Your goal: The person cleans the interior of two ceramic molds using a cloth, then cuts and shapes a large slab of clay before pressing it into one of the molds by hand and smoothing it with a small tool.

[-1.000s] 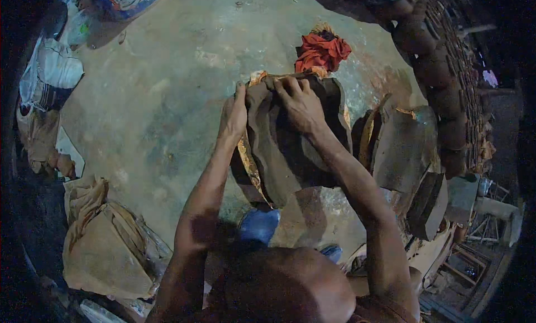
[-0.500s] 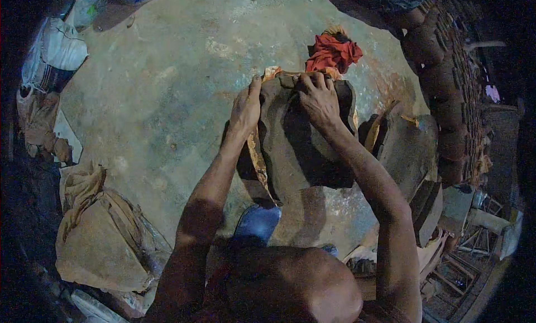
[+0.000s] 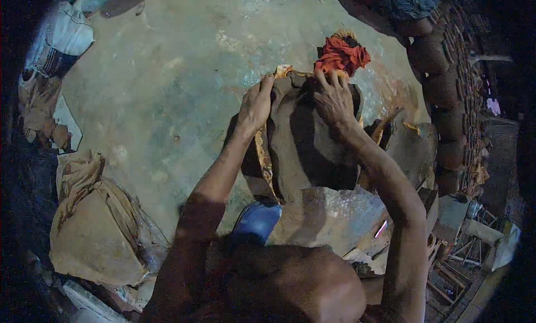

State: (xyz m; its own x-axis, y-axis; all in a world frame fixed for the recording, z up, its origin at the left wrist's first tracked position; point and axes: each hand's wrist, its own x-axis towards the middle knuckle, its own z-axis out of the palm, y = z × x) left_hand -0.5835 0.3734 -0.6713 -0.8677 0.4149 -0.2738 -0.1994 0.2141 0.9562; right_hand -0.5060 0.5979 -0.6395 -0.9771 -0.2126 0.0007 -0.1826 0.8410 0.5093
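A thick, dark grey-brown slab that looks like wet clay [image 3: 290, 138] is draped over a form, its edges wavy. Strips of tan, stained lining [image 3: 262, 155] show along its left side and far edge. My left hand [image 3: 257, 106] grips the slab's far left corner, fingers along the edge. At the far edge, right of the middle, my right hand [image 3: 335, 99] curls its fingers over the rim and presses down. The fingertips are partly hidden behind the edge. Just beyond the right hand lies a crumpled red cloth [image 3: 343, 55] with straw-coloured bristles or fibres behind it.
Another dark clay piece [image 3: 410, 147] lies to the right. Rounded brown pots [image 3: 446, 122] are stacked along the right edge. Tan sacking [image 3: 95, 228] covers a mound at the lower left. A blue shoe [image 3: 257, 222] is near the slab. Bags [image 3: 70, 32] stand far left.
The view has shifted slightly, so slab and cloth appear farther right. My right hand's fingers reach over the far edge, a little straighter than before; my left hand keeps its corner.
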